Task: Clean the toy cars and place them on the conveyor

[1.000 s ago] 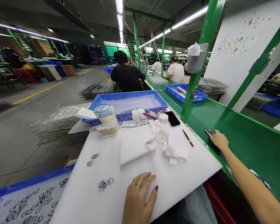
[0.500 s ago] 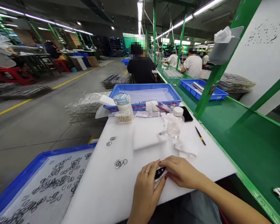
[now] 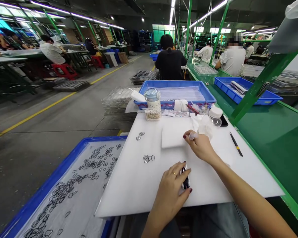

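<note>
Black-and-white piece (image 3: 185, 178), oblong, lying on white work board (image 3: 124, 188) near its near edge; long axis runs approx. near–far, i.e. roughly away from wearer, one end pointing far, the other near. Which end is the front cannot be told, as fingers cover part of it. L hand (image 3: 171, 190), w/ ring, is partly closed: fingertips lie over far end & L side, thumb curls round near end, so the piece is held btwn them. R hand (image 3: 203, 147), farther off & to the R, is nearly closed, thumb & fingers pinching a small translucent tube (image 3: 193, 135) above the board; exact grip partly hidden. Just L of R hand: white folded sheet (image 3: 172, 137), flat. Farther L on board: two grps of thin dark rings, near grp (image 3: 149, 158) & far grp (image 3: 140, 135). Just beyond R hand: crumpled tissue (image 3: 205, 127); next to it, clear bottle (image 3: 215, 114) w/ white cap, & dark phone (image 3: 223, 121) partly behind bottle. R side of board: tweezers (image 3: 235, 144), lying diagonally, w/ yellow band toward near end. Far edge, L to R: box of cotton swabs (image 3: 152, 115) before a blue-lidded cup (image 3: 153, 99), then printed squeeze tube (image 3: 175, 113). L of board, blue-rimmed tray (image 3: 85, 141) bears many dark rings; R of board, green bench (image 3: 270, 132).
</note>
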`<state>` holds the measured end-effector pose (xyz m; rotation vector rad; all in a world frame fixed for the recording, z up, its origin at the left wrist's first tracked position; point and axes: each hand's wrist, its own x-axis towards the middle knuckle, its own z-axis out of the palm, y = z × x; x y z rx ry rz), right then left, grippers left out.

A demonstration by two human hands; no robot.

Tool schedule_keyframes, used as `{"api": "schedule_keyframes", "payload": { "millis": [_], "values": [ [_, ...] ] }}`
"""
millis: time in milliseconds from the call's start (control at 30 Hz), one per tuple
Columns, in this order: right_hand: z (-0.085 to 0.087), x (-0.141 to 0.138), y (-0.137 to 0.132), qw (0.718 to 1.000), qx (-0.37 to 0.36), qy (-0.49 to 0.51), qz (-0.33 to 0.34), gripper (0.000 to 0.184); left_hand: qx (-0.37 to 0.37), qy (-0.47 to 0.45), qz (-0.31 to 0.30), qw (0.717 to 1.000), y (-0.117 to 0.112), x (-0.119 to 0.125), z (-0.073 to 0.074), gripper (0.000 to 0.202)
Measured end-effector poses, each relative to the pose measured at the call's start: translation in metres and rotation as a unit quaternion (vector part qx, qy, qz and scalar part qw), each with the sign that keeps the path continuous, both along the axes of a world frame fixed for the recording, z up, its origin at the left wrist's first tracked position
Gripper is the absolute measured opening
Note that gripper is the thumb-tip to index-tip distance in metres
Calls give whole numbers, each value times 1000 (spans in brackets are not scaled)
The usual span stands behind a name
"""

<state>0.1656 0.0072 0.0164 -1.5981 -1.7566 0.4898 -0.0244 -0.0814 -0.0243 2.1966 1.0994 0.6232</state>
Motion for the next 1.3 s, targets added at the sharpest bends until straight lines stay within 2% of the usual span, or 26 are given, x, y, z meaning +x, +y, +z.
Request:
{"api": "schedule_keyframes", "payload": {
  "millis": [133,200,267,333,433,500,567,633,800,933,1100,1300],
  "values": [
    [14,5,-6,998,-24,45,38,43,-23,-57,30,998,-2,8,3,57],
    [19,1,-22,988,-12,134,69,38,-28,-98,58,993,-7,13,2,57],
    [23,-7,-44,957,23,274,93,21,-22,-136,88,987,-11,17,1,52],
    [28,-15,-64,906,34,407,110,17,-20,-166,109,980,-11,20,0,45],
    [36,-21,-81,848,-56,500,166,10,-42,-182,109,976,-8,19,1,40],
    [37,-21,-84,817,-102,531,201,28,-59,-185,104,975,-6,18,2,39],
    [34,-22,-84,794,-106,559,213,46,-68,-186,104,975,-6,16,3,40],
    [28,-23,-83,780,-99,579,216,53,-69,-182,106,975,-6,15,3,38],
    [16,-25,-82,770,-108,586,228,53,-60,-178,107,976,-6,15,2,38],
    [16,-27,-81,765,-111,591,230,51,-62,-170,110,977,-5,15,2,34],
    [26,-30,-81,790,-136,567,190,55,-64,-171,112,977,-7,16,4,26],
    [33,-22,-79,811,-191,508,220,55,-60,-169,114,977,-7,17,2,27]
  ]
}}
